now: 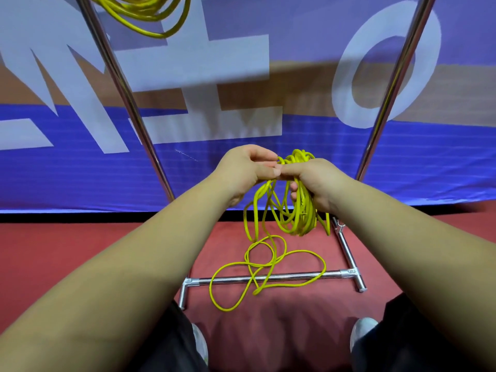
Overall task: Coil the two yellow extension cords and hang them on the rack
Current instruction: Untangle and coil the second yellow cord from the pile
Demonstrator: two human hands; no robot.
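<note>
My right hand (316, 183) grips a bundle of loops of a yellow extension cord (300, 218) in front of me. My left hand (244, 170) pinches a strand of the same cord right beside the right thumb. The cord's loose tail (268, 267) trails down onto the red floor and crosses the rack's bottom bar. A second yellow cord coil (145, 14) hangs at the top left, its upper part cut off by the frame. The chrome rack (126, 98) stands ahead with two slanting uprights.
The rack's base bar (268, 278) and right foot (349, 256) lie on the red floor (80, 251) between my shoes (362, 331). A blue banner with large white letters (188, 162) stands just behind the rack.
</note>
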